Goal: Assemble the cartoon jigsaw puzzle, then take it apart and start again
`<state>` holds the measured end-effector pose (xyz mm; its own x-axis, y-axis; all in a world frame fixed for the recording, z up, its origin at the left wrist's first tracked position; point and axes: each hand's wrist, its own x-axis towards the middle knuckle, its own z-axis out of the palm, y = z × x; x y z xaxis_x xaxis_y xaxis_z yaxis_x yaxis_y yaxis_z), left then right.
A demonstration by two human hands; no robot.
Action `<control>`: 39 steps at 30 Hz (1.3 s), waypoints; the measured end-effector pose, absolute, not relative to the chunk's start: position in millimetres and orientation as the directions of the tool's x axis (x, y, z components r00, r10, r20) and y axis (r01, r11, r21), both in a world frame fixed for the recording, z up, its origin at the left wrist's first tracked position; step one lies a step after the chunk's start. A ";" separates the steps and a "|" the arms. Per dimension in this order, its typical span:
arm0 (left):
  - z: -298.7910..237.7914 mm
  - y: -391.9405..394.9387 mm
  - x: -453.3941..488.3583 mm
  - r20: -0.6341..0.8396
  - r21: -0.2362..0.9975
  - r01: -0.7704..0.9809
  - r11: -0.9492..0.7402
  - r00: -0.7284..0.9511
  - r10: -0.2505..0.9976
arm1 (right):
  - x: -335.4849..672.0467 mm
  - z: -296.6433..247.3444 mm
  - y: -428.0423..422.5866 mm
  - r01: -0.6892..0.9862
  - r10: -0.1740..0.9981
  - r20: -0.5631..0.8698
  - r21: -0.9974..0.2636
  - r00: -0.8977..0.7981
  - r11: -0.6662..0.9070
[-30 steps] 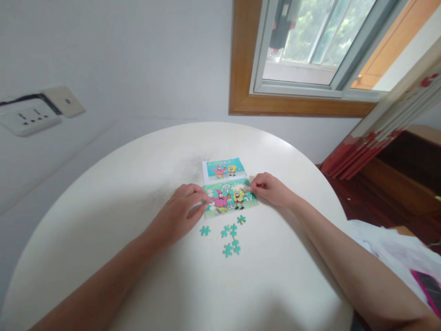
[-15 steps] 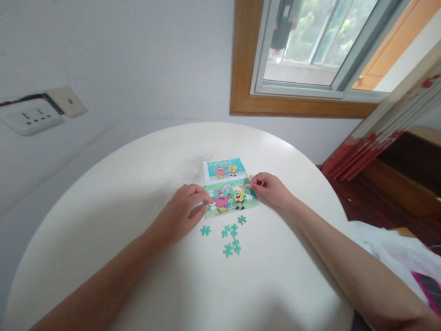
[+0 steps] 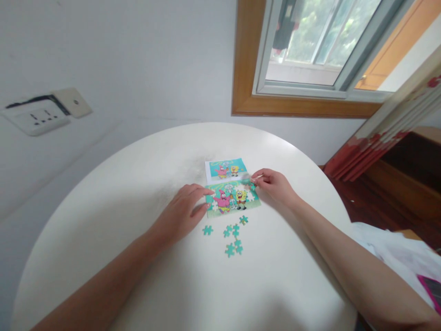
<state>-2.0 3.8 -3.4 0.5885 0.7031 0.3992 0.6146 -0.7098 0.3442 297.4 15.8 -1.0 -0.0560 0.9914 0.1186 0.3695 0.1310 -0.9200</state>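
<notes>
A small cartoon jigsaw puzzle (image 3: pixel 233 198), partly assembled with white gaps, lies flat on a round white table (image 3: pixel 138 184). My left hand (image 3: pixel 182 211) rests against its left edge, index finger stretched to the upper left corner, thumb at the lower left, fingers apart. My right hand (image 3: pixel 274 185) is pinched at the puzzle's upper right corner, its fingertips on a small teal puzzle piece (image 3: pixel 252 185). Just behind the puzzle lies a reference picture (image 3: pixel 225 168) of the same cartoon. Several loose teal pieces (image 3: pixel 231 234) are scattered just in front of the puzzle.
The table stands against a white wall with a power socket (image 3: pixel 36 120) at the left. A wood-framed window (image 3: pixel 306 59) is at the back right, with a red-and-cream curtain (image 3: pixel 382 133) beside it. Something white and something pink (image 3: pixel 430 289) lie at the lower right.
My left fingers have uncurled and now lie flatter along the puzzle's left edge. My right hand has shifted slightly up to the puzzle's top right corner. The view drifted a little.
</notes>
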 end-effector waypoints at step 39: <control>-0.1 -0.7 3.9 0.432 0.394 0.589 -0.706 0.559 0.708 | 270.1 8.1 -0.2 0.128 0.981 0.124 -0.981 -0.147 0.143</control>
